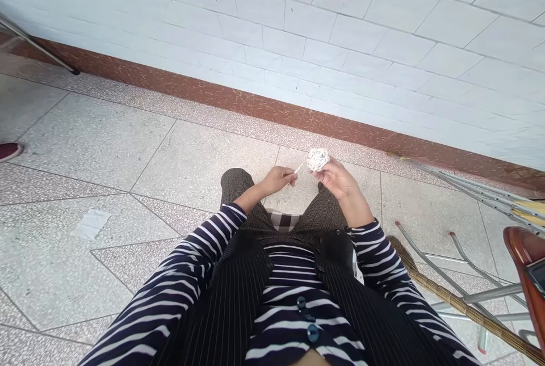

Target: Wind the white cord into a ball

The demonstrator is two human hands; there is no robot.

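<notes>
A small white ball of cord (317, 159) is in my right hand (338, 179), gripped from below and behind by thumb and fingers. From the ball a short length of white cord (301, 167) runs down to the left. My left hand (278, 179) pinches this cord between thumb and fingers, a little apart from the ball. Both hands are in front of my knees, above the floor. The underside of the ball is hidden by my right fingers.
A tiled wall (281, 42) with a red-brown base runs across in front. To the right are a metal folding frame (443, 264), a straw broom (451, 298), crutch-like metal poles (464, 181) and a brown seat (522, 258). White paper (91, 223) lies on the floor; a person's shoe (9, 151) shows at left.
</notes>
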